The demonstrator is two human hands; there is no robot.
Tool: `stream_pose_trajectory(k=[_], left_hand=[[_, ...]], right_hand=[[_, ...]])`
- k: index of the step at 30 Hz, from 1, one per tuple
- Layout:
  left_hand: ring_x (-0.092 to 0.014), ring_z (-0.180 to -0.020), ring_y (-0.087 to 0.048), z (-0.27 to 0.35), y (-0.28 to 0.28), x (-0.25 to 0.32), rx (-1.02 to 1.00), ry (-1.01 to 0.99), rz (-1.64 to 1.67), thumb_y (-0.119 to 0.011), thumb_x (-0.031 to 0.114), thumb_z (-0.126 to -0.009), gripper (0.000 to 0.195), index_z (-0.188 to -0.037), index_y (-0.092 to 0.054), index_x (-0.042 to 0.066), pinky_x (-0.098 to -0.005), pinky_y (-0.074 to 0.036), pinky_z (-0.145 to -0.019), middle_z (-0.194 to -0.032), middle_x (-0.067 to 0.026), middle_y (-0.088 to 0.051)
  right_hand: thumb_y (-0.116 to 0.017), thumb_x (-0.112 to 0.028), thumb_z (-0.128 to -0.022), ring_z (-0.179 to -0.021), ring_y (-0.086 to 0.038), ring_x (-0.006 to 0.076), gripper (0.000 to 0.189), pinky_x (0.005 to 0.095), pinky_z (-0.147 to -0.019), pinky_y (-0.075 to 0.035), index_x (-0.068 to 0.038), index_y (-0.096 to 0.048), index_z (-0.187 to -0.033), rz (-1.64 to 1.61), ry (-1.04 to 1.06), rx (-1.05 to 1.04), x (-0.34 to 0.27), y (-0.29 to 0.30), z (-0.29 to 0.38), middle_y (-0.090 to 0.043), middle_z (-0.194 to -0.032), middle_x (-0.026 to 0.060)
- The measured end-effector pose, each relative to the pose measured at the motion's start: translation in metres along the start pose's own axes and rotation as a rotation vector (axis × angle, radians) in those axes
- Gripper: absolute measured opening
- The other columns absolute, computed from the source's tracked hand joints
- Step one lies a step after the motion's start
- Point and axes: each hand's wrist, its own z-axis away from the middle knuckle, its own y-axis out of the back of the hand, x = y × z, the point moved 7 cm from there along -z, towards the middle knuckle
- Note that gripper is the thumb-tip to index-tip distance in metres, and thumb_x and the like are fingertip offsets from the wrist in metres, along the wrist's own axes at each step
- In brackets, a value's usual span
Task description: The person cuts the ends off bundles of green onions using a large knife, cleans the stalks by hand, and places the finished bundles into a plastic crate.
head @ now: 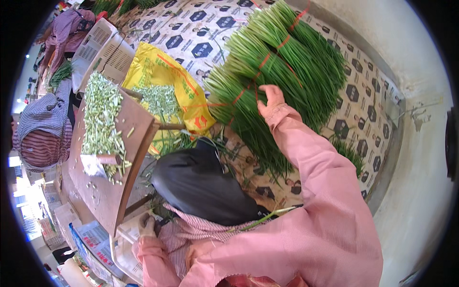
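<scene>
Bundles of long green garlic chives or similar stalks (283, 68), bound with red string, lie in a row on the floor ahead of me. My right hand (272, 98) reaches to the nearest bundle (238, 98), thumb and fingers apart beside a red string tie. Whether the fingertips touch the string is unclear. My left hand (147, 225), gloved and curled, rests low by my lap at the rim of a white plastic crate (123, 247); its fingertips are hidden. A wooden table (104, 208) on my left carries a heap of short cut stalk pieces (102, 118).
A brown block-like handle (108, 159) with a pale blade-like part lies on the table. Beyond it spreads a yellow sack (190, 97) bearing cut pieces. White crates (107, 53) stand farther off, near two other people (45, 129). A pale wall (423, 143) bounds the right.
</scene>
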Motion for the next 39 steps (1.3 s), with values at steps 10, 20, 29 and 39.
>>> stream_pose_trajectory(k=[10, 20, 29, 39], left_hand=[[-0.018, -0.082, -0.060, -0.019, -0.066, -0.033, -0.345, -0.174, -0.154, -0.064, 0.008, -0.080, 0.031, -0.109, -0.056, 0.001, -0.0301, -0.050, -0.073, -0.094, -0.0104, -0.063], [-0.022, -0.090, -0.061, -0.006, -0.120, -0.018, -0.532, -0.148, -0.014, -0.067, 0.013, -0.078, 0.039, -0.111, -0.054, -0.001, -0.0343, -0.050, -0.082, -0.099, -0.0130, -0.063], [-0.022, -0.094, -0.059, 0.000, -0.109, 0.007, -0.441, -0.274, -0.031, -0.058, 0.005, -0.085, 0.028, -0.111, -0.054, -0.002, -0.0343, -0.048, -0.085, -0.104, -0.0133, -0.061], [-0.019, -0.090, -0.061, 0.119, -0.126, 0.186, -0.451, -0.968, -0.057, -0.066, 0.003, -0.080, 0.033, -0.110, -0.057, -0.004, -0.0287, -0.048, -0.082, -0.101, -0.0131, -0.064]], right_hand=[[-0.078, -0.045, -0.064, -0.121, -0.038, 0.0340, 0.093, 0.0440, -0.102, -0.032, -0.010, -0.033, -0.137, 0.449, -0.250, -0.059, -0.002, 0.025, -0.135, -0.041, -0.128, 0.0146], [-0.084, -0.027, -0.050, -0.120, -0.048, 0.0302, 0.105, 0.0339, -0.104, -0.034, 0.002, -0.029, -0.136, 0.035, -0.224, -0.155, 0.118, 0.068, -0.210, -0.050, -0.127, 0.0218], [-0.082, -0.035, -0.051, -0.108, -0.051, 0.0353, 0.092, 0.0414, -0.097, -0.042, -0.006, -0.040, -0.128, 0.588, -0.446, 0.022, 0.049, 0.110, -0.138, -0.053, -0.112, 0.0175], [-0.083, -0.034, -0.049, -0.102, -0.052, 0.0317, 0.088, 0.0389, -0.092, -0.044, 0.000, -0.045, -0.121, 0.277, 0.256, -0.129, -0.143, 0.170, -0.025, -0.053, -0.109, 0.0161]])
